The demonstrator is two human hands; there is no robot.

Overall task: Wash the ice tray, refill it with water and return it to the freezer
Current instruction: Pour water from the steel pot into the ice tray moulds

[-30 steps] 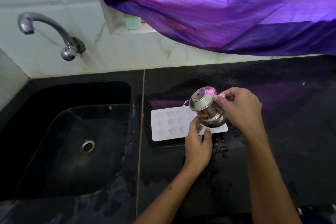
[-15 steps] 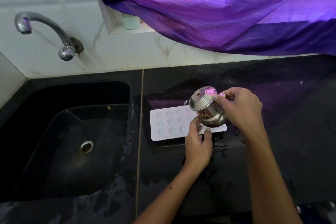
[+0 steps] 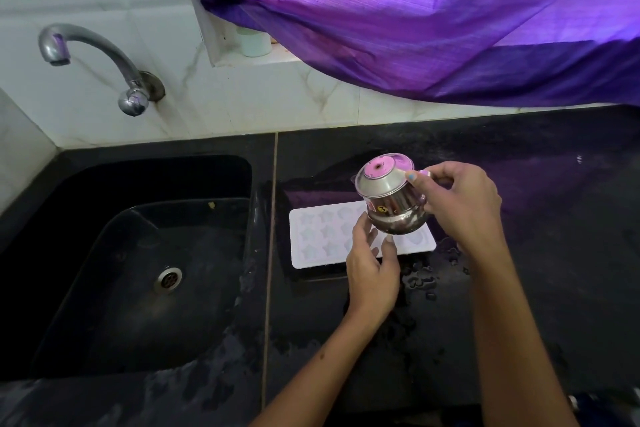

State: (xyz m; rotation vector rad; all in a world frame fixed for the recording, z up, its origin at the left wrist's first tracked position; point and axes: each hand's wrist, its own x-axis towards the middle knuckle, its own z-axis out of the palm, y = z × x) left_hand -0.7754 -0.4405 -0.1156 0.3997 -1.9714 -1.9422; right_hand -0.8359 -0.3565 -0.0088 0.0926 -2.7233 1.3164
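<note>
A steel pot, gripped by the right hand, is tipped over the ice tray on the wet table. The left hand is held loosely open beside the tray, contact unclear. Water may overshoot the moulds if the pot is tilted too far.

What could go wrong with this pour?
1. The steel pot is tipped far over the ice tray, so water may overshoot the star cells onto the wet counter.
2. The left hand sits at the tray's near edge; a nudge could slosh filled cells.
</note>
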